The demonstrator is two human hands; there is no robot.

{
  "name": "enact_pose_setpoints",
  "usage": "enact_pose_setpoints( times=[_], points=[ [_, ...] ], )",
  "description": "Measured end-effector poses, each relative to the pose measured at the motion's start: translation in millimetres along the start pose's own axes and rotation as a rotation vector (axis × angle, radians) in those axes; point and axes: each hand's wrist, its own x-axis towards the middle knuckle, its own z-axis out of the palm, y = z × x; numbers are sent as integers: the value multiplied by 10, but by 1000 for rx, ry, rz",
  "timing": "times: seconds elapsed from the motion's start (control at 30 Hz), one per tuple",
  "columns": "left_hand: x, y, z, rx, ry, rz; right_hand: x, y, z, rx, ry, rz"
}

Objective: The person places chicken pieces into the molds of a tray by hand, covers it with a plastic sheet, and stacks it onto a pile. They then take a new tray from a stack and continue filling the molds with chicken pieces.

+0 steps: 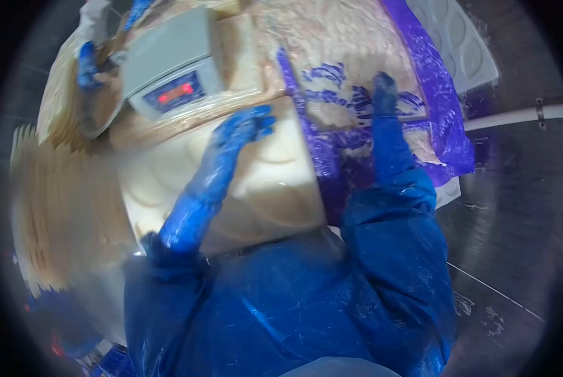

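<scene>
My left hand (245, 127), in a long blue glove, hovers over or rests on a white tray (218, 217) with round hollows. Its fingers are slightly bent and apart, with nothing visible in them. My right hand (384, 94), also gloved, is at a pale, moist slab (331, 116) with torn purple film on it; blur hides its fingers. Purple plastic film (441, 94) runs along the slab's right side, and more lies between it and the tray. Just beyond the tray stands a grey scale (171, 60) with a lit red display.
At the upper left, another person's blue-gloved hand (88, 66) is near a round metal rim (99, 133). A blurred stack of ridged, tan pieces (68, 207) stands at the left. Another white moulded tray (460, 47) is at the upper right, above a pale pipe (514, 117).
</scene>
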Motion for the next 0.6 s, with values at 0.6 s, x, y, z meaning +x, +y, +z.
enact_pose_setpoints(
  times=[0.6],
  points=[
    [2509, -1379, 1392, 1243, -304, 101, 634, -121, -209, -30, -245, 725]
  ],
)
